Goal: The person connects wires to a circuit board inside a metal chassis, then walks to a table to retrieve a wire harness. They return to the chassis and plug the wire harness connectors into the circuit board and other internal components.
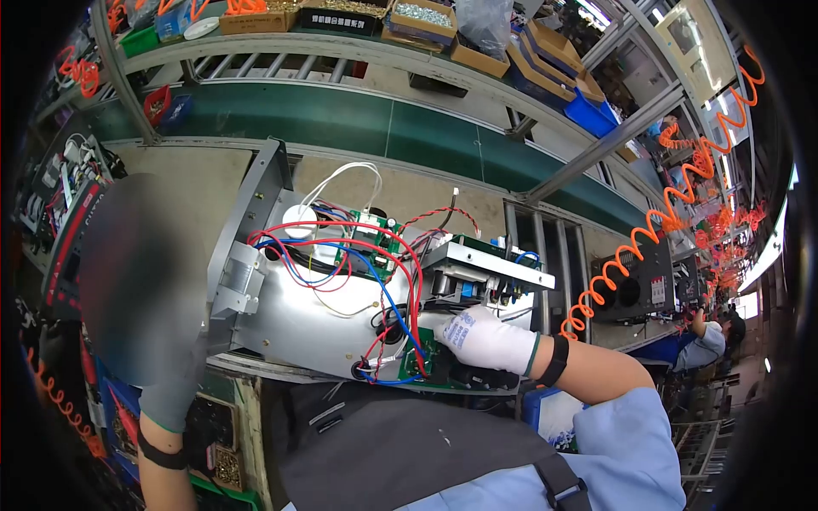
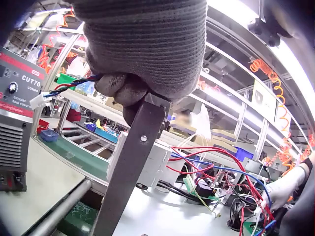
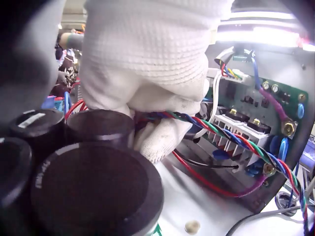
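Note:
An opened metal chassis (image 1: 298, 332), full of loose wires and circuit boards, lies in front of me. My left hand (image 2: 142, 54), in a grey knit glove, curls its fingers at the top corner of the chassis's upright end panel (image 2: 129, 164). From those fingers sticks out a twisted wire bundle (image 2: 74, 84) ending in a white connector (image 2: 39, 102). A blur covers most of this hand in the head view. My white-gloved right hand (image 1: 490, 341) reaches inside the chassis. Its fingers pinch a twisted multicoloured wire bundle (image 3: 231, 135) beside large black capacitors (image 3: 98, 189).
A machine marked CUT70 (image 2: 19, 88) stands on the left. Beyond the chassis runs a green conveyor (image 1: 341, 123), with parts boxes (image 1: 422, 21) on a shelf above. An orange coiled hose (image 1: 626, 247) hangs at the right. Metal rollers (image 1: 558, 247) lie beside the chassis.

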